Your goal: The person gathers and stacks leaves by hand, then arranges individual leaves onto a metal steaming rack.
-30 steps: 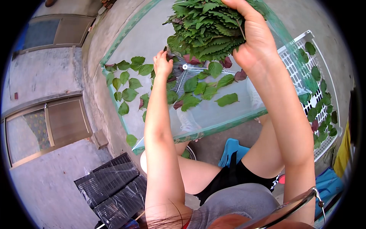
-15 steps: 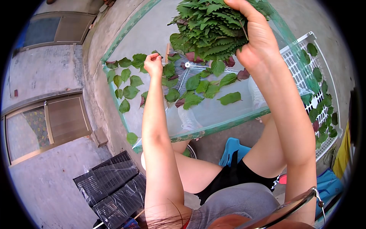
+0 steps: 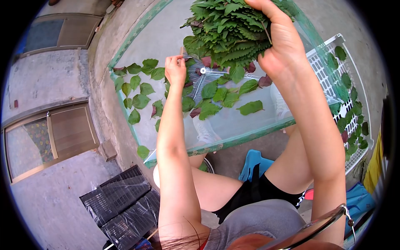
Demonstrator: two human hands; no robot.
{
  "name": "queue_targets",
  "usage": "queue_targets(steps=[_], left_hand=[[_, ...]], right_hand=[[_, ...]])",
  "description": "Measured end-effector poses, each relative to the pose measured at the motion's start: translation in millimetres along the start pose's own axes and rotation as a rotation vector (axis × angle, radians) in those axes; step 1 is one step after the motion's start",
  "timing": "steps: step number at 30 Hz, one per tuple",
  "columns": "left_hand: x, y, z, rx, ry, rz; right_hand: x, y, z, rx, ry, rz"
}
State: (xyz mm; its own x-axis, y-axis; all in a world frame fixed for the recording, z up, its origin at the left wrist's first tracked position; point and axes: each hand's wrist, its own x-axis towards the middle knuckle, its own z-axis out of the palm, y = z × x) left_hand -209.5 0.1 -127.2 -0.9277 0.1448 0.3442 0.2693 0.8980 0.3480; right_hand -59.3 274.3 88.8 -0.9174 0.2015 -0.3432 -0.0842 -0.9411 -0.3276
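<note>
My right hand grips a thick stack of serrated green perilla leaves, raised at the top of the view with the thumb across its edge. Over a see-through mesh sheet with a green border, my left hand is closed, fingers bent together. Whatever lies between its fingertips is hidden. Scattered perilla leaves lie on the mesh around it, such as a green leaf to its left and another green leaf to its right. Some show purple undersides.
A white plastic crate with leaves on it stands at the right. A blue plastic stool is near my legs. Black crates sit at the lower left beside a wall with windows. A white hub with thin rods shows at the mesh's middle.
My left hand has moved a little to the right across the mesh, and the dark leaf seen at its fingertips before no longer shows. My right hand holds the stack in the same place.
</note>
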Motion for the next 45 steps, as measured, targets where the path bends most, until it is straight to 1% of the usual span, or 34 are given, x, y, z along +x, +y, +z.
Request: queue_targets(steps=[2, 3, 4, 6, 7, 8, 10, 14, 16, 23, 25, 26, 28, 29, 31, 32, 35, 37, 38, 40, 41, 42, 44, 45], left_hand=[[-3.4, 15.1, 3.3, -0.012, -0.028, 0.149], [-2.5, 21.3, 5.7, -0.007, 0.011, 0.282], [-2.8, 26.2, 6.7, -0.009, 0.01, 0.281], [-1.2, 34.4, 7.8, 0.123, -0.164, 0.347], [0.0, 27.4, 15.4, 0.184, -0.187, 0.427], [0.6, 19.2, 23.0, 0.182, -0.189, 0.427], [3.0, 7.8, 32.1, 0.409, -0.204, 0.578], [3.9, 3.2, 33.6, 0.429, -0.205, 0.596], [2.3, 6.3, 30.9, 0.442, -0.244, 0.545], [1.2, 6.5, 30.3, 0.407, -0.244, 0.514], [0.4, 4.7, 29.7, 0.362, -0.14, 0.545], [-0.4, 3.3, 28.5, 0.363, -0.139, 0.544], [-3.3, 3.4, 22.4, 0.345, -0.135, 0.448], [-3.6, 4.2, 19.5, 0.345, -0.133, 0.448], [-4.9, 7.6, 14.7, 0.331, -0.166, 0.31], [-4.4, 8.6, 13.3, 0.331, -0.165, 0.311], [-4.4, 9.8, 9.3, 0.305, -0.13, 0.33], [-4.7, 14.8, 5.8, 0.268, -0.113, 0.428], [-3.7, 17.0, 6.0, 0.268, -0.111, 0.43], [-3.0, 21.7, 6.3, 0.278, -0.15, 0.587], [-2.8, 23.9, 6.4, 0.44, -0.302, 0.611], [-3.4, 27.9, 5.7, 0.44, -0.302, 0.611], [-5.1, 35.0, 5.0, 0.584, -0.253, 0.748], [-3.8, 32.8, 9.4, 0.558, -0.223, 0.746]], right_hand=[[3.7, -1.2, -3.3, 0.012, 0.0, 0.042], [4.1, -1.3, -3.8, 0.025, -0.004, 0.051], [3.9, -1.3, -3.5, 0.039, -0.007, 0.06], [-5.9, 0.2, 2.9, 0.014, -0.026, 0.022], [-9.5, 0.8, 5.4, -0.009, -0.046, -0.016], [-9.1, 1.1, 4.9, -0.009, -0.043, -0.017], [-6.1, 0.8, 3.1, -0.015, -0.056, 0.005], [7.3, -1.6, -2.0, 0.014, -0.046, 0.042], [6.8, -2.3, 1.4, 0.012, 0.01, 0.051], [2.2, -3.1, 1.2, 0.023, -0.006, 0.069], [-6.0, -1.8, 5.0, 0.0, -0.025, 0.003], [-2.8, -1.9, 1.9, 0.001, -0.026, 0.004], [5.5, -3.3, -4.0, 0.006, -0.038, 0.065], [6.5, -4.0, -4.6, 0.006, -0.04, 0.065], [4.2, -6.1, -1.7, 0.02, -0.016, 0.079], [4.2, -6.4, -2.0, 0.02, -0.017, 0.078], [3.9, -6.5, -3.4, 0.026, -0.06, 0.07], [3.0, -6.9, -2.1, 0.025, -0.033, 0.079], [3.2, -7.3, -1.3, 0.025, -0.035, 0.077], [3.6, -7.1, -0.2, 0.026, 0.007, 0.073], [3.5, -7.2, 0.0, 0.025, 0.007, 0.072], [3.4, -6.8, -0.1, 0.028, 0.0, 0.067], [2.7, -6.3, 1.0, 0.029, -0.007, 0.062], [1.6, -6.3, 2.5, 0.023, 0.007, 0.068]])
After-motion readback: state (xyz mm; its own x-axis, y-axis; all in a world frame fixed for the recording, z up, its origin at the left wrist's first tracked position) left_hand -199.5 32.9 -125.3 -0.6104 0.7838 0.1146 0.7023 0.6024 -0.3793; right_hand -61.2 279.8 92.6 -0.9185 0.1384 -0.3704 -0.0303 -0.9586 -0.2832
